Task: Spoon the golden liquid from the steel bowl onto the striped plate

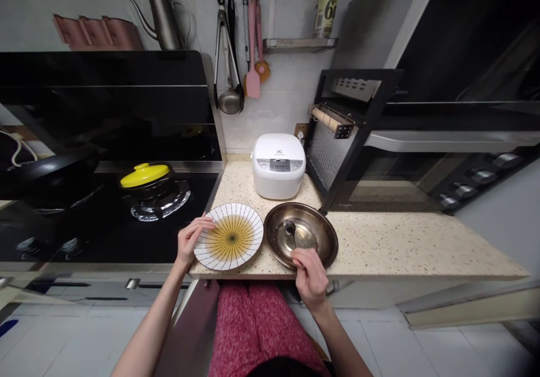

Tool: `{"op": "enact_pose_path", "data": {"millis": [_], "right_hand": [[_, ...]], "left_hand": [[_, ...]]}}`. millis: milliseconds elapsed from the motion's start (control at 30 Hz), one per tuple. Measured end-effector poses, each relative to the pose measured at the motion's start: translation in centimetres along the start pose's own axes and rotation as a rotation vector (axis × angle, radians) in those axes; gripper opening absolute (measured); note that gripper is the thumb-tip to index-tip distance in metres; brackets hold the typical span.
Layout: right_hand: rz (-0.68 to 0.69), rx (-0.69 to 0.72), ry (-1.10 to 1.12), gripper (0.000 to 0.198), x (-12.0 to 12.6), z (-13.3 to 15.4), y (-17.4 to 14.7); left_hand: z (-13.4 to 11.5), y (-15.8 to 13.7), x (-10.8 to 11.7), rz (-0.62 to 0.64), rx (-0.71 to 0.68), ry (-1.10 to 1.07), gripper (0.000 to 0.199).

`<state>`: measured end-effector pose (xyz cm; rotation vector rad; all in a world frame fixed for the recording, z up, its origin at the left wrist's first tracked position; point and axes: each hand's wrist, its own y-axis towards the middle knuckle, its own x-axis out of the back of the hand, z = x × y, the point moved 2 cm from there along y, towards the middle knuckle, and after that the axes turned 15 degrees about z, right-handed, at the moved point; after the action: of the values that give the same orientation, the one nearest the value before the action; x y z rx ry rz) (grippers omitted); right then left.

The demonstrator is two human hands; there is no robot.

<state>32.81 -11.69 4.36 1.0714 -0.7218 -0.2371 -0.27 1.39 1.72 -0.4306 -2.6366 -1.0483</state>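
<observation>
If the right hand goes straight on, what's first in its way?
Probably the metal bowl, inner far-left wall, ahead of the right hand and the spoon it holds; one view leaves its height above the rim unclear.

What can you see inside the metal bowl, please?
Inside the bowl is a spoon, held by the right hand, which hides part of the bowl's near side. Whether the shiny bottom holds liquid, I cannot tell.

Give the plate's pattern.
Plate: dark radial lines on white, yellow toward the middle; shows best in the head view.
</observation>
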Motion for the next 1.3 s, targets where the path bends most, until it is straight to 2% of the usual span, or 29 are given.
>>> {"op": "enact_pose_path", "data": {"millis": [267, 467, 733, 1300], "right_hand": [[-0.097, -0.103, 0.183, 0.023, -1.3, 1.2, 0.0], [-0.018, -0.092, 0.320, 0.020, -3.7, 2.8, 0.7], [0.021, -0.096, 0.411, 0.019, -6.0, 3.8, 1.0], [0.038, -0.231, 0.466, 0.020, -7.0, 3.8, 0.1]], "left_hand": [[0.1, -0.1, -0.1, 0.005, -0.019, -0.016, 0.033], [0.2, -0.1, -0.1, -0.003, -0.022, -0.017, 0.033], [0.1, 0.0, -0.1, -0.015, -0.002, 0.002, 0.035], [0.2, 0.0, -0.1, -0.019, 0.016, -0.014, 0.035]]}}
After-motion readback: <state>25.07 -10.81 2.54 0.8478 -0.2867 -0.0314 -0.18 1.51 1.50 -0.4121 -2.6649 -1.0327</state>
